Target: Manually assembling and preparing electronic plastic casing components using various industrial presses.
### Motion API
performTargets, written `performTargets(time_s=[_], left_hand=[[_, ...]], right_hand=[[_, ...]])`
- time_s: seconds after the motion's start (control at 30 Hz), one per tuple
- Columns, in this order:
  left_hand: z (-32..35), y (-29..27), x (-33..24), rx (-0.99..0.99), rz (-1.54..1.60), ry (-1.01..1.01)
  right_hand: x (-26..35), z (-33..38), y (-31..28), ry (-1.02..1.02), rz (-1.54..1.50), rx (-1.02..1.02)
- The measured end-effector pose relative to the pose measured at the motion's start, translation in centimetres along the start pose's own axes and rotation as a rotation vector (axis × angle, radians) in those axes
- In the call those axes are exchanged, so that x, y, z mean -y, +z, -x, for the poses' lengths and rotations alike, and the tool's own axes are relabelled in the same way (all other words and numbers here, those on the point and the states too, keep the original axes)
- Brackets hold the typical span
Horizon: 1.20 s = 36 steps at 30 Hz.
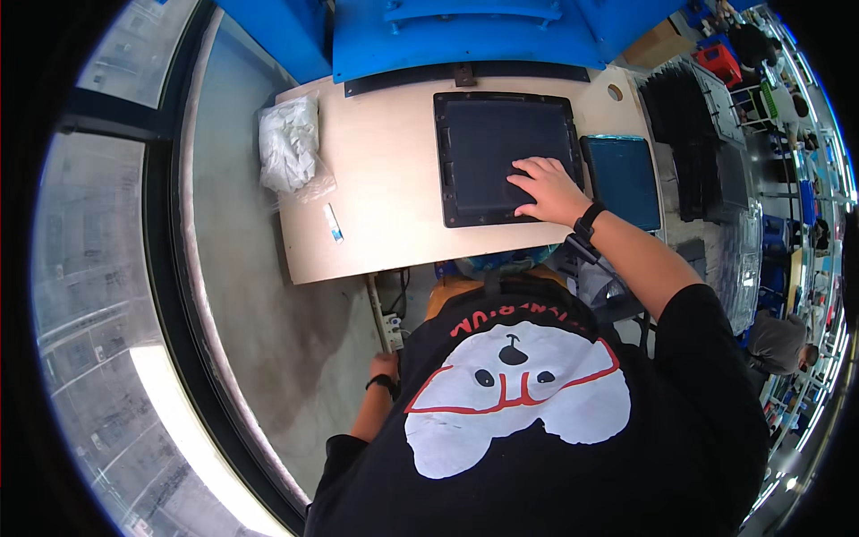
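Note:
A black rectangular frame with a flat dark panel inside it (492, 134) lies on the wooden tabletop (376, 197), close to its front edge. My right hand (548, 190) reaches over the right part of this panel, fingers stretched and a little apart, holding nothing that shows. Down at my left side, below table height, is my left hand (385, 365). It is small in view near a pale upright post, and its fingers cannot be made out. A dark teal glossy panel (622, 183) rests on the table just right of the black frame.
On the table's left edge lies a clear plastic bag with white contents (291, 143). A small white-and-blue tube or marker (333, 224) is near it. A blue machine (465, 40) stands along the back. Dark panels are stacked (684, 134) to the right, and people are farther off.

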<state>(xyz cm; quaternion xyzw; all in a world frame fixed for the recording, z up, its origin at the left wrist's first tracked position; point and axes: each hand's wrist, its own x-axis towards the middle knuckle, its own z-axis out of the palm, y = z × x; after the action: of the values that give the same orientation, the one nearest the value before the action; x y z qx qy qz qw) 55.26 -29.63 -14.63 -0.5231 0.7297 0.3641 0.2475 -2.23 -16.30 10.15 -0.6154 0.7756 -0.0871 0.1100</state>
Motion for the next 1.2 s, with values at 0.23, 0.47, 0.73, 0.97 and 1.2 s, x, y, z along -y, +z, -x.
performTargets(time_s=[0.23,0.47,0.73,0.97,1.2], left_hand=[[-0.2,2.2,-0.2,0.131,0.298,-0.160],[-3.8,-1.4,-8.4,0.018,0.817,-0.119],[-5.7,-2.3,-9.5,0.059,0.931,-0.023],[-5.0,-0.5,-4.5,0.005,0.930,-0.132],[-1.0,-0.3,-1.4,0.055,0.828,-0.293]], right_hand=[[0.4,1.3,2.5,-0.184,0.129,-0.109],[2.1,1.6,-1.2,-0.243,0.196,-0.331],[7.2,-0.4,-14.1,0.204,-0.268,-0.753],[13.9,-2.6,-10.9,0.770,-1.533,-0.429],[16.9,-11.4,4.7,0.858,-1.686,-0.462]])
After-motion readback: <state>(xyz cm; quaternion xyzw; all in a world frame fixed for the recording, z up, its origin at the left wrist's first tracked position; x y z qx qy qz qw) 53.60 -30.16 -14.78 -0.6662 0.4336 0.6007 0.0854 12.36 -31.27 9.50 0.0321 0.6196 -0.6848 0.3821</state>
